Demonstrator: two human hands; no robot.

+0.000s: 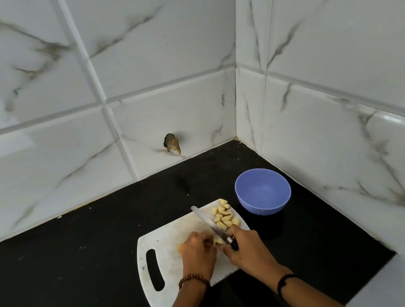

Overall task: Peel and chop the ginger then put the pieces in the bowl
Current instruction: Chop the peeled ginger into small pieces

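Steel knife (208, 225), tip seemingly away-left

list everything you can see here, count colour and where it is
cutting board: one, white, on the counter, handle slot to the left
ginger pieces: a dozen or so, pale yellow, heaped at the board's far right corner
uncut ginger: one, pale yellow, on the board, mostly hidden under the left hand
knife: one, silver blade and dark handle, blade between the heap and the uncut ginger
bowl: one, blue, on the counter to the right of the board, nothing seen inside
counter: one, black
wall tiles: several, white with grey veins, behind and to the right
hole: one, brown, low in the back wall
bead bracelet: one, brown, left wrist
black band: one, right wrist
left hand: holds the uncut ginger
right hand: grip on the knife handle
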